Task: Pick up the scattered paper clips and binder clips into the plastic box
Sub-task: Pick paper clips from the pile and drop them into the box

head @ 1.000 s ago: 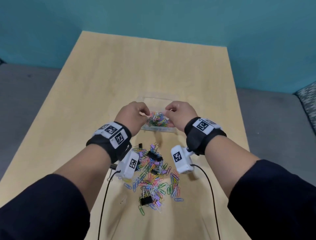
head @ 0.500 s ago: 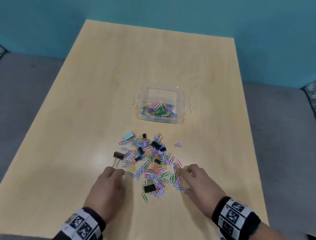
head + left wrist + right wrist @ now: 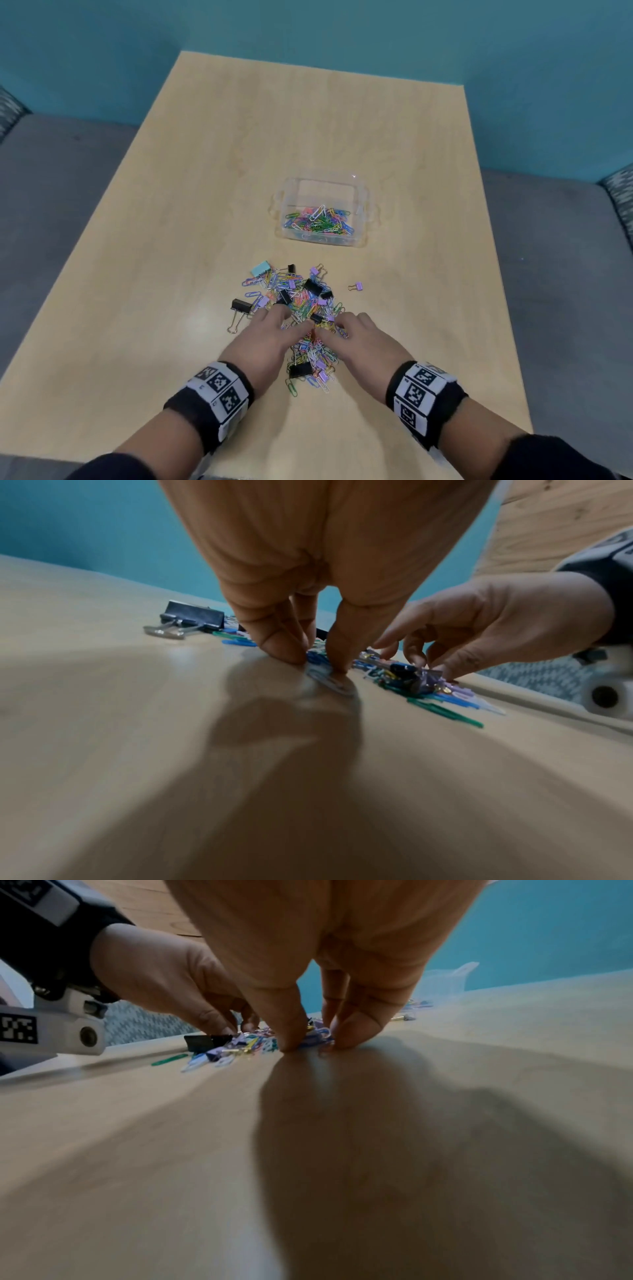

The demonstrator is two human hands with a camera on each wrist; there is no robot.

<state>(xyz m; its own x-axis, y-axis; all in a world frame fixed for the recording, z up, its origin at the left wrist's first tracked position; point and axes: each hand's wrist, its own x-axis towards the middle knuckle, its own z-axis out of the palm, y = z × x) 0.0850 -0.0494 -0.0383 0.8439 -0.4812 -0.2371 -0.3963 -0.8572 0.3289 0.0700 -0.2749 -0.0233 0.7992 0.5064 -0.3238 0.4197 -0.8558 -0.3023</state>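
A heap of coloured paper clips and binder clips (image 3: 301,305) lies on the wooden table near me. The clear plastic box (image 3: 364,219) stands beyond it with several paper clips inside. My left hand (image 3: 274,329) and right hand (image 3: 346,329) meet over the near half of the heap. In the left wrist view the left hand (image 3: 316,664) pinches paper clips (image 3: 329,681) against the table with its thumb and fingertips. In the right wrist view the right hand (image 3: 316,1042) pinches a bunch of clips (image 3: 318,1038) between thumb and fingers.
A large black binder clip (image 3: 241,305) lies at the heap's left edge, a teal one (image 3: 261,268) at its far left, and a small purple one (image 3: 358,285) apart on the right. Another black binder clip (image 3: 300,369) lies between my wrists. Grey floor surrounds the table (image 3: 205,171).
A second ago both hands were at the box. They drew back to either side of the heap and have now closed in on its near middle, fingers curling onto clips.
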